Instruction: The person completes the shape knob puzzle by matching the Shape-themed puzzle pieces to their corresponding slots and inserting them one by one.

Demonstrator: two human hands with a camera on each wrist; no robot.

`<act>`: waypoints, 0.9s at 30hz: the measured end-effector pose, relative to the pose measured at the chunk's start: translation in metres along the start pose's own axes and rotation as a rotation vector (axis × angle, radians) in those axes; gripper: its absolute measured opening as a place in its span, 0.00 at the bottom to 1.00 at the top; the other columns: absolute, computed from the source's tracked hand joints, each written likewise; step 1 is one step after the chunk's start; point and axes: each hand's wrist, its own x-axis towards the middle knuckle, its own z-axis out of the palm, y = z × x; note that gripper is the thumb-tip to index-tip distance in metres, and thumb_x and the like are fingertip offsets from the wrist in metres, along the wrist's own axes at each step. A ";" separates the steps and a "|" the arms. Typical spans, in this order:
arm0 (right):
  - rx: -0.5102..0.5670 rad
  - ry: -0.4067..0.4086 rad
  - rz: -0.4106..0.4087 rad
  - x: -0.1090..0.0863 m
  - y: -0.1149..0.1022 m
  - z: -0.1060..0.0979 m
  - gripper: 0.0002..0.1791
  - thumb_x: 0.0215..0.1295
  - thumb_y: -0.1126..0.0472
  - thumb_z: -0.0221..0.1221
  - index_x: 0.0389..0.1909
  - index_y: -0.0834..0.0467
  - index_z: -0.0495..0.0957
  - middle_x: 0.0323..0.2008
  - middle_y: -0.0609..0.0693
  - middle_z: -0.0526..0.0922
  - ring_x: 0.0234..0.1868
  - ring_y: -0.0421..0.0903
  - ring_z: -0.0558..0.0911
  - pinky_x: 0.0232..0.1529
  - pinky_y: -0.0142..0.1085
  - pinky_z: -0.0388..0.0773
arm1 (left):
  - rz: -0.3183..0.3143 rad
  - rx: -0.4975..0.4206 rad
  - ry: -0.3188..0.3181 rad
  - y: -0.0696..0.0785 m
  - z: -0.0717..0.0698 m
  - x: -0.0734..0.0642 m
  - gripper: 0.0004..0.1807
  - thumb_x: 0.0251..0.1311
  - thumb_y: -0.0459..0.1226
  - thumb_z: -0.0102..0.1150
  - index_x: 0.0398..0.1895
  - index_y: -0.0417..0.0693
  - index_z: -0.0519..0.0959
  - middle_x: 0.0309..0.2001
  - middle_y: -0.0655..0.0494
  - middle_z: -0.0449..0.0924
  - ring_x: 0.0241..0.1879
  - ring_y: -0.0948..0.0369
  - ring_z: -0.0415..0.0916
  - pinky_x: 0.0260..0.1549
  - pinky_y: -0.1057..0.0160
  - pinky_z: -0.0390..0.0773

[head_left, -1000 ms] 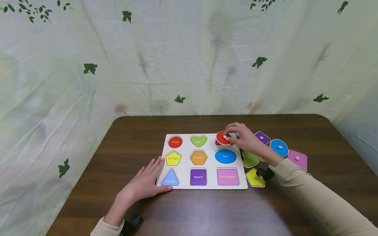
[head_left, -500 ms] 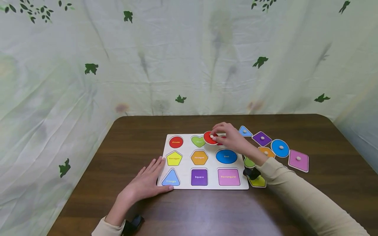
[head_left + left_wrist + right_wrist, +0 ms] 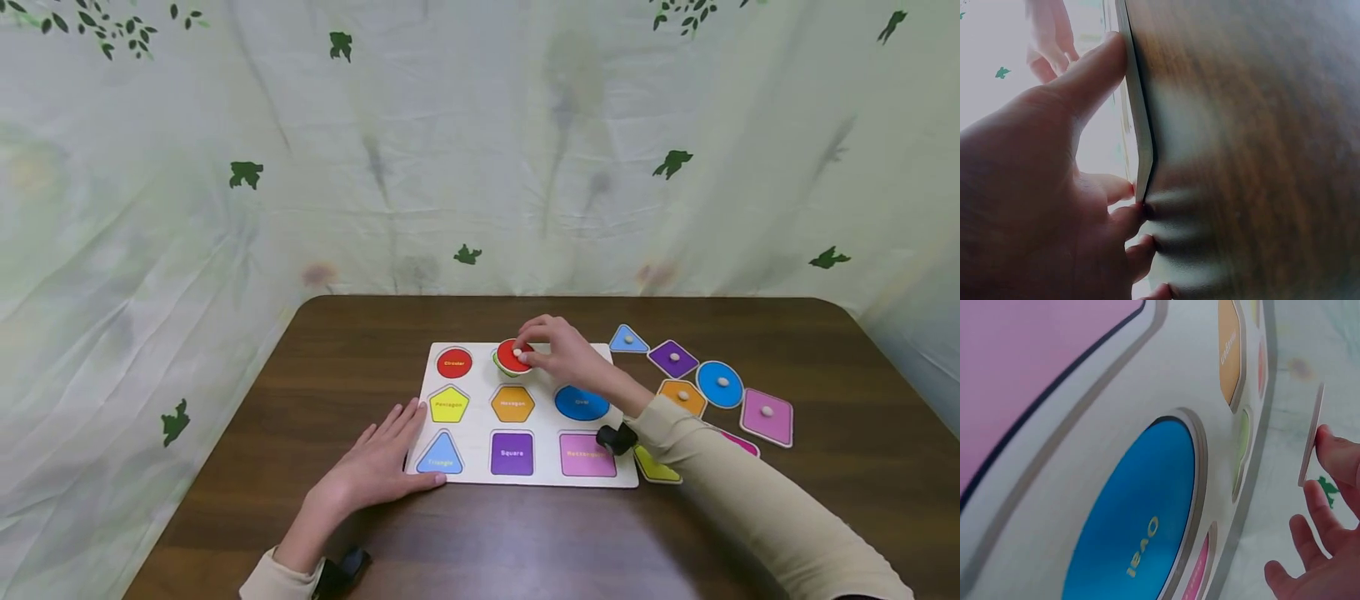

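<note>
My right hand [image 3: 561,357] pinches the small knob of a red circle puzzle piece [image 3: 506,357]. It hovers over the green heart space in the top row of the white shape board [image 3: 481,427]. In the right wrist view the piece [image 3: 1311,440] is seen edge-on, raised off the board. My left hand [image 3: 378,457] rests at the board's lower left corner, fingers spread along the left edge and thumb on the near edge. The left wrist view shows that thumb [image 3: 1097,69] against the board's edge. The board's pink top-right space is hidden behind my right hand.
Right of the board lie loose knobbed pieces: a blue triangle [image 3: 628,340], purple square [image 3: 673,359], blue circle-like piece [image 3: 712,379], orange hexagon [image 3: 675,392] and pink rectangle [image 3: 776,417]. My right sleeve [image 3: 750,492] partly covers a yellow piece [image 3: 658,471] and another pink one.
My right hand has carried the red circle piece leftward, from the board's top-right space to over the heart space. My left hand stays on the board. The view has shifted slightly.
</note>
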 end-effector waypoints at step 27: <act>-0.028 -0.073 0.016 0.049 -0.022 0.043 0.08 0.63 0.63 0.66 0.43 0.54 0.87 0.56 0.52 0.76 0.63 0.51 0.66 0.64 0.50 0.63 | -0.001 0.002 -0.006 -0.001 0.000 0.000 0.61 0.49 0.69 0.61 0.79 0.46 0.49 0.78 0.50 0.46 0.76 0.49 0.40 0.69 0.38 0.46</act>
